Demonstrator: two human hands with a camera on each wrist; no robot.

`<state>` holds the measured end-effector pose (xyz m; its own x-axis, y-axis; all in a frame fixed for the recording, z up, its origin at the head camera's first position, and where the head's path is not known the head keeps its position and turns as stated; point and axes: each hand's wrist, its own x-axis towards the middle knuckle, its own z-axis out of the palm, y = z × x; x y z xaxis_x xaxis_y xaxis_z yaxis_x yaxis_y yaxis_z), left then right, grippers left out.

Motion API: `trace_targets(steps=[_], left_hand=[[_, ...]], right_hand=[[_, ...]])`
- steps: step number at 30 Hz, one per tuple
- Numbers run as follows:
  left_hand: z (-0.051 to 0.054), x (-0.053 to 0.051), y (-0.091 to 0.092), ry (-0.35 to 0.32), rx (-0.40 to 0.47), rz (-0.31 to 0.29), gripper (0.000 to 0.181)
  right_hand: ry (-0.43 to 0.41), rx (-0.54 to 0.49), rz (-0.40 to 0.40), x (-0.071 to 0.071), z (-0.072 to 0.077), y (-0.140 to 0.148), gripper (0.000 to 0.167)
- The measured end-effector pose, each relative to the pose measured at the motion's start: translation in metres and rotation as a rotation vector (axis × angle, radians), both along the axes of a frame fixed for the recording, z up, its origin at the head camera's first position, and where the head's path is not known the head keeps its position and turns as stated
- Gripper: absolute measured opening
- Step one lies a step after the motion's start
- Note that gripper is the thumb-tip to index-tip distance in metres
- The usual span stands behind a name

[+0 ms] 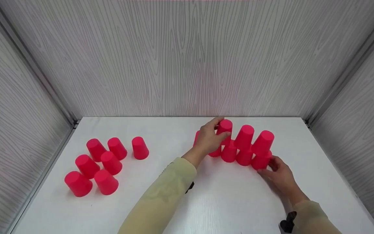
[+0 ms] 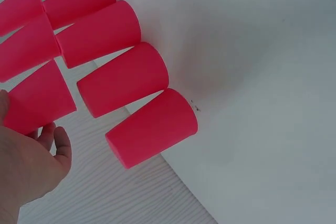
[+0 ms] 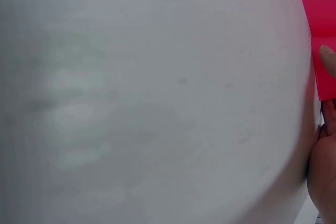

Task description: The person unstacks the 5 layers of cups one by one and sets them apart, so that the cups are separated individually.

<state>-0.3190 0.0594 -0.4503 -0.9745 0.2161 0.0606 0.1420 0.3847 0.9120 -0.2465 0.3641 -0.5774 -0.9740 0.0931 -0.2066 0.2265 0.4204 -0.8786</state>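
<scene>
My left hand (image 1: 209, 138) grips an upside-down pink-red plastic cup (image 1: 226, 127) between thumb and fingers, over the left part of a bottom row. In the left wrist view, a narrow gap shows between this held cup (image 2: 39, 100) and the bottom cups (image 2: 126, 80). Two more cups, a middle one (image 1: 244, 136) and a right one (image 1: 263, 142), stand upside down on that row. At the row's right end, my right hand (image 1: 280, 174) holds the bottom cup (image 1: 260, 161), thumb in front and fingers behind. My left hand partly hides the row's leftmost cup (image 1: 196, 136).
Several loose cups (image 1: 87, 166) stand upside down in a cluster on the left of the white table (image 1: 226, 201). One cup (image 1: 140, 148) stands a little apart on their right. Wood-grain panels (image 1: 187, 65) enclose the table at the back and both sides.
</scene>
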Motion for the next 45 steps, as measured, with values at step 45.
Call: trace_targets(steps=[45], left_hand=[[-0.025, 0.081, -0.238, -0.003, -0.022, 0.413, 0.08]], right_hand=[[-0.006, 0.055, 0.035, 0.0, 0.001, -0.001, 0.096]])
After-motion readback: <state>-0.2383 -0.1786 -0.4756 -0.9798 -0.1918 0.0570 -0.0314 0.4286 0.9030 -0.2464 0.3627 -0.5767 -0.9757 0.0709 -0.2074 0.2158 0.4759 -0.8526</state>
